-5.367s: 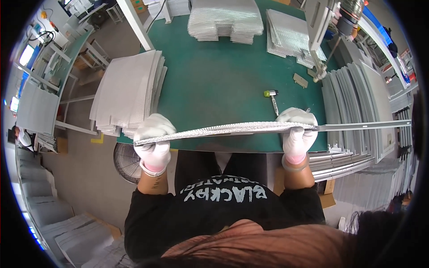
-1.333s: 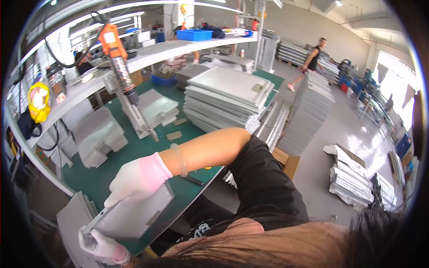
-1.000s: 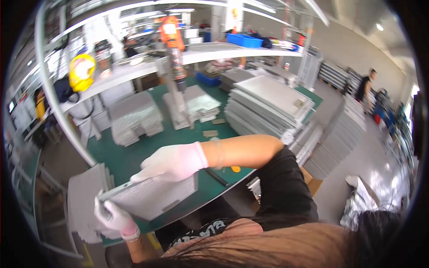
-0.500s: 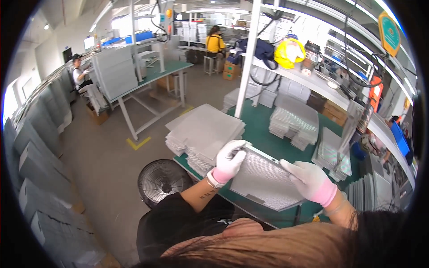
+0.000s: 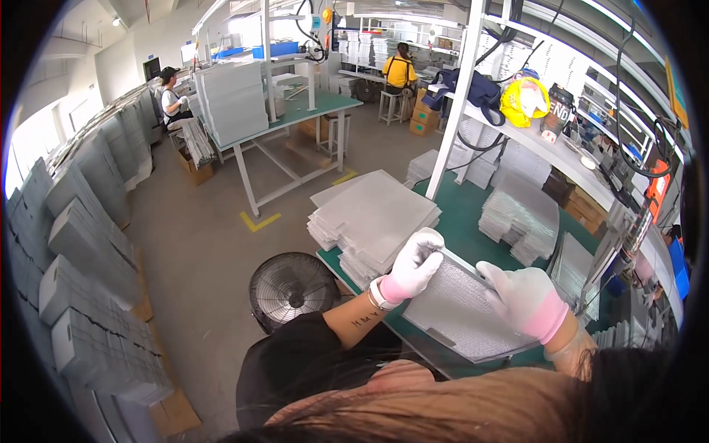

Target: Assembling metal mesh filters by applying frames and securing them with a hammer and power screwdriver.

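A flat silver mesh panel [image 5: 464, 308] with a pale strip along its far edge lies tilted before me, its near edge low over the green table. My left hand [image 5: 415, 267], in a white glove with a pink cuff, is closed on the panel's far left corner. At the far right end of the strip my right hand [image 5: 523, 297], gloved alike, has its fingers closed on the edge; its palm side is hidden. Just beyond my left hand is a stack of silver mesh sheets [image 5: 380, 210].
Another sheet stack [image 5: 521, 214] stands on the green tabletop [image 5: 459, 198], below a white shelf [image 5: 565, 148] bearing a yellow bag [image 5: 526, 102]. A black floor fan [image 5: 294, 292] is at my left. Tall grey stacks [image 5: 88, 288] line the left side. Two people sit at work farther off.
The view has swung left, so the surroundings shift rightward in the picture. Both hands stay on the panel, with the right fingers slightly differently placed along its edge.
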`<state>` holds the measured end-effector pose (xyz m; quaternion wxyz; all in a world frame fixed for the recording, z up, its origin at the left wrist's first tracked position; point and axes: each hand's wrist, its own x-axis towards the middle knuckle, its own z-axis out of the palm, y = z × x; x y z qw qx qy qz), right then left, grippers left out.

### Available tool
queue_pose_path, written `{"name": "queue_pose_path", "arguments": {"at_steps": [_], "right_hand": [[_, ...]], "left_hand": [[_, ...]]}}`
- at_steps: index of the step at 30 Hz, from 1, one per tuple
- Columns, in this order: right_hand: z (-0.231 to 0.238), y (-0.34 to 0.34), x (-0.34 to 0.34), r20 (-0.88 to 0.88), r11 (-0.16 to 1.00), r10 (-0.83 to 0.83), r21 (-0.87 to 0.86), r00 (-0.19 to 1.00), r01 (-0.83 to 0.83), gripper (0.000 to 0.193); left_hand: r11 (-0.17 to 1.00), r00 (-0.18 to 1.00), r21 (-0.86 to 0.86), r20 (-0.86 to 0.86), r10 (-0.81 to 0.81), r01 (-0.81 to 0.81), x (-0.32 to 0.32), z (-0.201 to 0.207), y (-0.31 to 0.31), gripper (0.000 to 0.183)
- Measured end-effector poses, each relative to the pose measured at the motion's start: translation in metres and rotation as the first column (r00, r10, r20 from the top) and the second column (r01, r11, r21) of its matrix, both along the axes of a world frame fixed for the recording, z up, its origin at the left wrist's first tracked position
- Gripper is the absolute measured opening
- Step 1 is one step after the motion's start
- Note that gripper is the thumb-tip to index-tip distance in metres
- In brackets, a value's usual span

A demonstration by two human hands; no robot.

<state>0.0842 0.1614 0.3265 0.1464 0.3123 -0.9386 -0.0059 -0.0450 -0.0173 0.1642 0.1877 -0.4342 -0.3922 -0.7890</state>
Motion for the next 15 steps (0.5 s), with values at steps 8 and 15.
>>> {"name": "queue_pose_path", "arguments": {"at_steps": [8,15], "right_hand": [[0.003,0.001,0.007,-0.036,0.957,-0.069,0.279,0.997,0.076,0.036],[-0.012,-0.013,0.01,-0.144,0.926,-0.048,0.365,0.988,0.098,0.029]], "left_hand": [[0.955,0.971,-0.195,-0.127,0.201,-0.223,0.002,-0.003,-0.013,0.017],[0.924,0.915,-0.111,-0.227,0.334,-0.365,0.008,-0.004,-0.008,0.018]]}}
